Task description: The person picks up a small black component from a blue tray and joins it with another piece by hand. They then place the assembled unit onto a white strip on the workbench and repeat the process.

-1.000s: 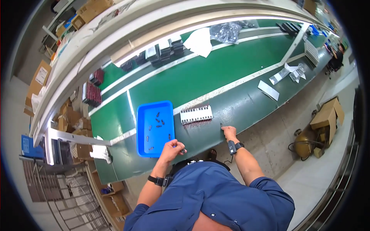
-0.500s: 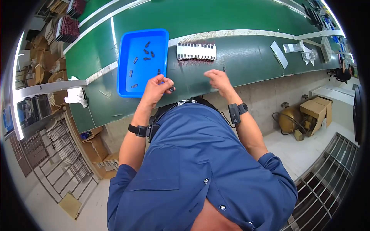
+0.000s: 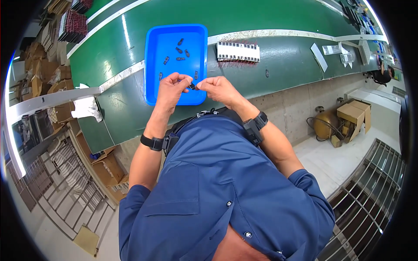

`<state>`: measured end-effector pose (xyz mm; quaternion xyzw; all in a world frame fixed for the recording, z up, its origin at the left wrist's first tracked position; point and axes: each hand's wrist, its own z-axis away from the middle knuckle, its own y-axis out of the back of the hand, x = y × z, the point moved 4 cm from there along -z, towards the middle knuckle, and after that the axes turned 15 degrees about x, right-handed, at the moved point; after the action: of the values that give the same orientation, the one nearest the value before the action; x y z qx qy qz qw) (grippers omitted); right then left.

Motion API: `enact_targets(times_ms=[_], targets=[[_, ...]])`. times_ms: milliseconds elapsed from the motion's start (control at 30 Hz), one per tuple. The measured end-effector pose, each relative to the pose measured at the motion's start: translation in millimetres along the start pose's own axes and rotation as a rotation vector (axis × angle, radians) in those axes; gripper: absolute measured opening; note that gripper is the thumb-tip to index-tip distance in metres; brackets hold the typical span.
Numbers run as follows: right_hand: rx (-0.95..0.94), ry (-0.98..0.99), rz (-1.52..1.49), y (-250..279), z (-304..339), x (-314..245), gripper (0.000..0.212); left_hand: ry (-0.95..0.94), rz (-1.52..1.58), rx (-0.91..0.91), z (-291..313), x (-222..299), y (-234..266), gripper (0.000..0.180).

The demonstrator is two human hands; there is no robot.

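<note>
Head view: bare left hand (image 3: 171,92) pinches a small, dark, oblong part (image 3: 192,86) above the near end of a blue, rectangular plastic tray (image 3: 159,41). Bare right hand (image 3: 221,90) has its fingertips narrowed at the part's edge; whether it grips cannot be told. At least 7 similar dark pieces (image 3: 187,53) lie in the tray. On the green tabletop (image 3: 296,56), a white, slotted, rectangular block (image 3: 238,51) lies right of the tray.

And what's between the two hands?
A small black part, at the fingertips of the left hand and right hand; the head view shows it.
</note>
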<state>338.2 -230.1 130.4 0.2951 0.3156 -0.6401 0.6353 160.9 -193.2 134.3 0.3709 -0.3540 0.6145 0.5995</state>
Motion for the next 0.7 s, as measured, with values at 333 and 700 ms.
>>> enact_targets(times_ms=[333, 700], targets=[[-0.064, -0.293, -0.449, -38.5, -39.7, -17.1, 0.055, 0.084, 0.079, 0.066, -39.8, 15.2, 46.0, 0.014], [-0.253, -0.346, -0.522, -32.0, -68.0, -3.8, 0.041, 0.104, 0.105, 0.132, -59.9, 9.7, 75.7, 0.015]])
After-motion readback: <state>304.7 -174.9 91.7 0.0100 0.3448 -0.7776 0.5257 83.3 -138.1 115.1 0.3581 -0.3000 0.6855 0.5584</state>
